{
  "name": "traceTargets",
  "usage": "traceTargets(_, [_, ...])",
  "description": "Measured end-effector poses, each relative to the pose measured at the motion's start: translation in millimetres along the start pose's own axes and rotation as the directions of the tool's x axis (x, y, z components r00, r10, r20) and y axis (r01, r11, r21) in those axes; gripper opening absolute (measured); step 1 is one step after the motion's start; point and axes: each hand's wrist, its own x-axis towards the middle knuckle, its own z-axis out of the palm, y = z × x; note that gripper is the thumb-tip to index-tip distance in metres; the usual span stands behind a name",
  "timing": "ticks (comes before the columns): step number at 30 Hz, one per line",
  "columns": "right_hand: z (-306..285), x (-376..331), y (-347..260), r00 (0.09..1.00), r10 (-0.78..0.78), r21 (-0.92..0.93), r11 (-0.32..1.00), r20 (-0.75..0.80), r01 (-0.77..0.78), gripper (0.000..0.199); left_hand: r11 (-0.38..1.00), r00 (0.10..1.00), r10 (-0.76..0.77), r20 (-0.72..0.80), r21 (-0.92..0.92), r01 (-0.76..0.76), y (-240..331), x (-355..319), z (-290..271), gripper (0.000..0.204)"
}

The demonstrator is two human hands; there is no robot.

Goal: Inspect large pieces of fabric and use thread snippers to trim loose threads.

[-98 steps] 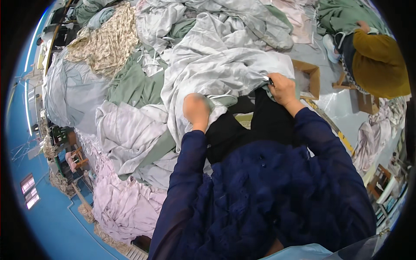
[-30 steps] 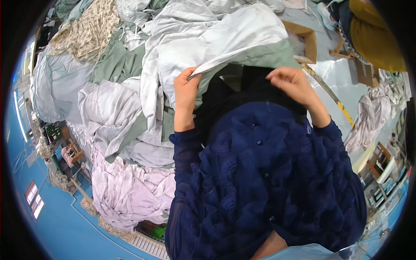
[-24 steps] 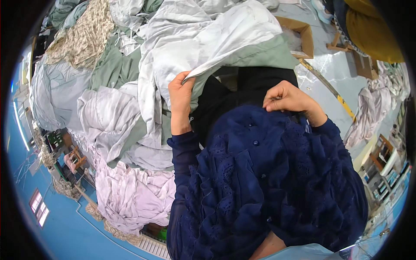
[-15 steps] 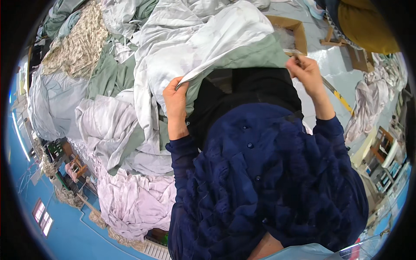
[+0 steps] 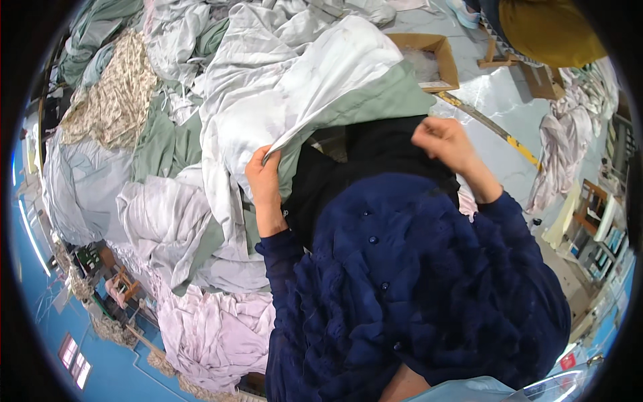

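A large white cloth with a sage-green side (image 5: pixel 378 97) spreads across my lap, its white face crumpled and a green strip showing along the near edge. My left hand (image 5: pixel 263 182) pinches that edge between thumb and fingers at its left end. Over my right thigh, my right hand (image 5: pixel 447 143) is closed with curled fingers, just below the cloth's right corner and apart from it. Whatever sits inside those fingers is hidden; motion blurs them slightly.
Heaps of white, green and patterned cloth (image 5: pixel 117 87) lie to the left, with pale pink cloth (image 5: pixel 218 335) nearer. An open cardboard box (image 5: pixel 442 59) stands on the floor ahead, right. Beyond my right hand lies pale cloth (image 5: pixel 566 141). Another person's mustard garment (image 5: pixel 549 30) shows far right.
My right hand has come down and left, away from the cloth's right corner. My left hand keeps its pinch on the edge. The whole view has shifted slightly.
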Motion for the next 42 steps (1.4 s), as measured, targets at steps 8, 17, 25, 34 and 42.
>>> traceTargets(8, [-101.5, -6.3, 57.7, 0.845, -0.208, -0.787, 0.522, -0.492, -0.330, 0.027, 1.000, 1.000, 0.016, 0.013, -0.009, -0.016, -0.6, 7.0, -1.4, 0.011])
traceTargets(17, [-76.5, 146.6, 82.4, 0.926, 0.061, 0.130, 0.991, -0.372, -0.013, 0.036, 0.998, 0.997, 0.070, -0.021, 0.007, -0.070, 13.1, 8.5, -15.5, 0.013])
traceTargets(25, [-72.4, 151.9, 26.5, 0.955, -0.103, 0.199, 0.966, -0.278, 0.162, 0.020, 0.968, 0.973, 0.209, -0.093, 0.163, -0.193, 32.2, -2.0, -68.9, 0.013])
traceTargets(34, [-59.8, 122.5, -20.5, 0.998, -0.050, 0.453, 0.889, -0.050, 0.067, 0.016, 0.942, 0.996, 0.035, -0.082, 0.335, -0.005, 30.3, 6.0, -86.7, 0.015])
traceTargets(42, [-57.1, 119.4, -20.5, 0.998, -0.059, 0.487, 0.871, -0.032, 0.067, 0.013, 0.964, 0.994, 0.018, -0.107, 0.264, 0.011, -7.6, 14.4, -91.2, 0.015])
